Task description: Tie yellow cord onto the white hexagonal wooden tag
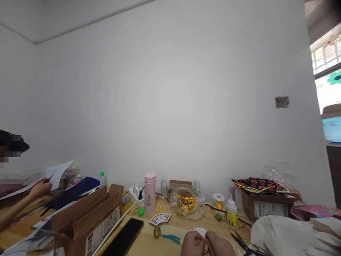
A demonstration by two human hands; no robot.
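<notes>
Both hands meet at the table's near edge, and it's yellow cord point(206, 246) between the fingers!
Left hand point(192, 244) and right hand point(219, 245) are side by side, fingertips pinched in on that cord, most of it hidden. Just beyond them, a white octagonal piece point(199, 230) lies partly covered; whether they grip it too, I can't tell. Out to the left, a blue tassel point(171, 238) and a fan-shaped card point(160, 218); to the right, dark scissors point(242, 242). Farther back, a clear bag point(174, 207) of yellow strands, and a glue bottle point(232, 215) standing upright!
</notes>
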